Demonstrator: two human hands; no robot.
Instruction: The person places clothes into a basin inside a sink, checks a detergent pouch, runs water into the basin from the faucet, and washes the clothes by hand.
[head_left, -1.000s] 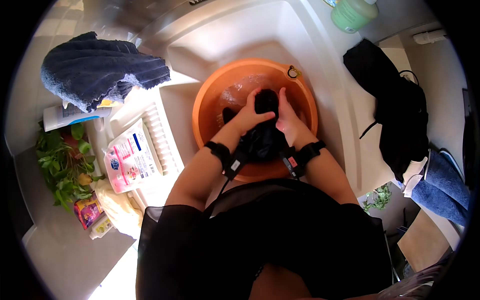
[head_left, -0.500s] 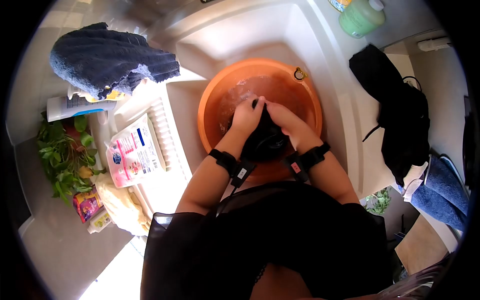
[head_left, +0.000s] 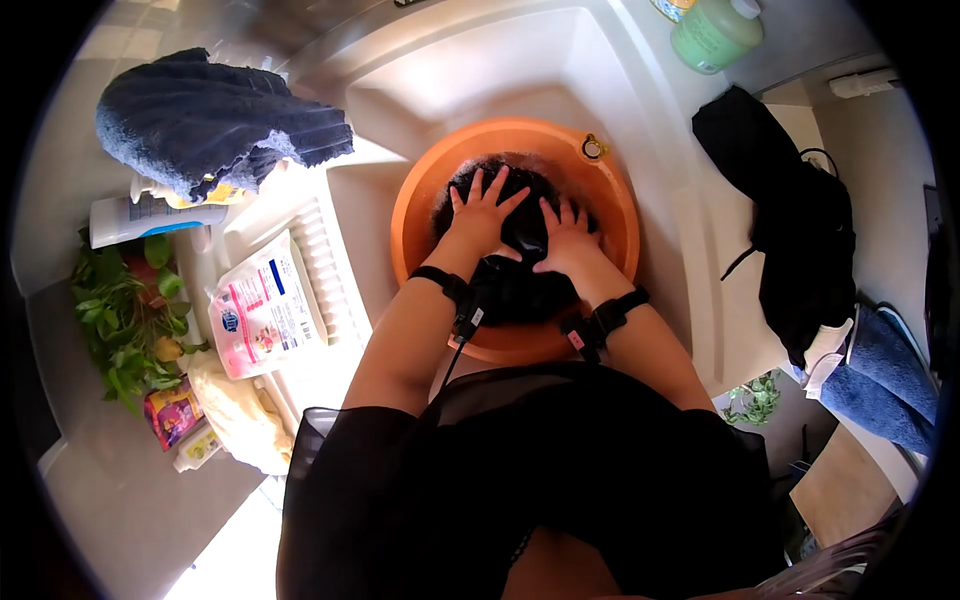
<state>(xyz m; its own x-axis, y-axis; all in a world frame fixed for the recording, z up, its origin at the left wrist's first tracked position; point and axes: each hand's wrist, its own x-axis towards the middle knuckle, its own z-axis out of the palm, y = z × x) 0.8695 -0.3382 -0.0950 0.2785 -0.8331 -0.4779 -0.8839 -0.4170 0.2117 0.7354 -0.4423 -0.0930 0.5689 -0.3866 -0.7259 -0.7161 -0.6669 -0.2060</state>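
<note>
An orange basin (head_left: pixel 415 205) stands in the pale sink, with wet black cloth (head_left: pixel 530 295) spread inside it. My left hand (head_left: pixel 482 220) lies palm down on the cloth, fingers spread apart. To its right, my right hand (head_left: pixel 570 240) rests on the same cloth, also with its fingers apart. Neither hand grips the cloth. Some foam shows near the basin's far inner side. Each wrist wears a black strap with a small module.
A dark blue towel (head_left: pixel 215 125), a white bottle (head_left: pixel 150 220), a pink-and-white pack (head_left: pixel 268 310) and a leafy plant (head_left: pixel 120 310) are at the left. On the right lie black cloth (head_left: pixel 800 220) and a blue towel (head_left: pixel 880 385); a green bottle (head_left: pixel 715 38) stands above.
Both hands have let go of the bunched black cloth. They have moved apart and opened flat on it, and the cloth now spreads wider across the basin.
</note>
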